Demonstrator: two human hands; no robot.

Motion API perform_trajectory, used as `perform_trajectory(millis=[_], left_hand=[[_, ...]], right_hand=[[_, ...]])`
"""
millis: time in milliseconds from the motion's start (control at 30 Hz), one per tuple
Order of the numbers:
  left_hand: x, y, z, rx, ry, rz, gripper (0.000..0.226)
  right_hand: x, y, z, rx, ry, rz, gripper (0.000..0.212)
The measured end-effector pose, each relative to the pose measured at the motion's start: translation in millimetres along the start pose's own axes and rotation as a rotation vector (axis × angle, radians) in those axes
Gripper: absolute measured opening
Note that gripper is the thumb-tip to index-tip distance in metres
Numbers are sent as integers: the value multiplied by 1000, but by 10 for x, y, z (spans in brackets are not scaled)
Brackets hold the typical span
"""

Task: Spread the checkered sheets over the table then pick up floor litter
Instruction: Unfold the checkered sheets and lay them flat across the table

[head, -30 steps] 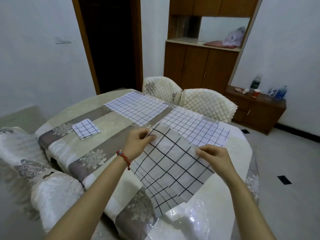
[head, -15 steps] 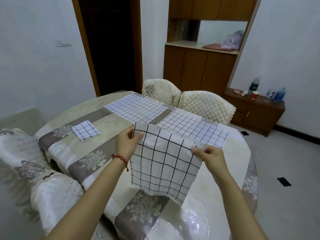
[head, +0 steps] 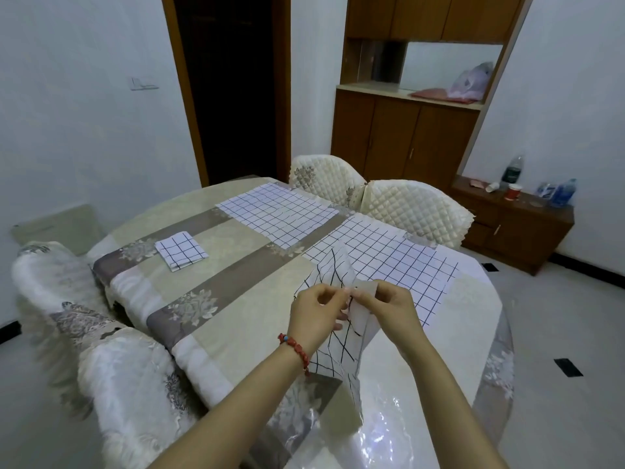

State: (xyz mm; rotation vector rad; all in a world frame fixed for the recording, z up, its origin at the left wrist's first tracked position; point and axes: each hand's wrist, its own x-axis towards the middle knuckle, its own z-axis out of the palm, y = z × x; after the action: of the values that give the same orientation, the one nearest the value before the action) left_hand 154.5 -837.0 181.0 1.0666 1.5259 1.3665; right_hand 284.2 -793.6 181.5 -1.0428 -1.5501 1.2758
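Both hands were up over the near side of the desk [head: 236,309], close together, nearly touching. The left hand [head: 316,314], a red bead bracelet [head: 296,350] at its wrist, had its fingers curled in and pinched the top edge of a checkered sheet [head: 333,350]. The right hand [head: 389,308] pinched the same edge just beside it, thumb and fingers closed on the cloth. The sheet was bunched between them, one corner sticking up above the knuckles, the rest hanging crumpled down toward the glossy desk cover.

Beyond the hands, two more checkered sheets lay flat on the desk: one [head: 277,214] at the far side, one [head: 399,262] to the right of it, close but apart, with a brown band of the tablecloth between them. A folded checkered sheet [head: 181,253] sat alone on the left part of the desk, well away from the others.

Two quilted chairs [head: 412,206] stood at the far edge. On a low cabinet [head: 527,231] by the right wall were bottles and a red cup [head: 513,192].
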Motion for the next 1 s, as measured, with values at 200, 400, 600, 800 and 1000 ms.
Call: perform_trajectory(millis=[200,400,600,800,1000], left_hand=[[-27,-13,-42,-39,-11,2,18],[-48,-33,-57,23,12,10,35],[22,-153,-147,101,125,66,21],[291,-335,-560,187,257,70,23],[747,-205,-933,236,328,109,22]], right_hand=[[-60,-6,56,82,-9,51,24],[-96,-33,92,100,-45,57,17],[-88,31,79,35,9,50,18],[40,169,-233,-171,204,52,26],[327,186,-515,-289,380,100,19]])
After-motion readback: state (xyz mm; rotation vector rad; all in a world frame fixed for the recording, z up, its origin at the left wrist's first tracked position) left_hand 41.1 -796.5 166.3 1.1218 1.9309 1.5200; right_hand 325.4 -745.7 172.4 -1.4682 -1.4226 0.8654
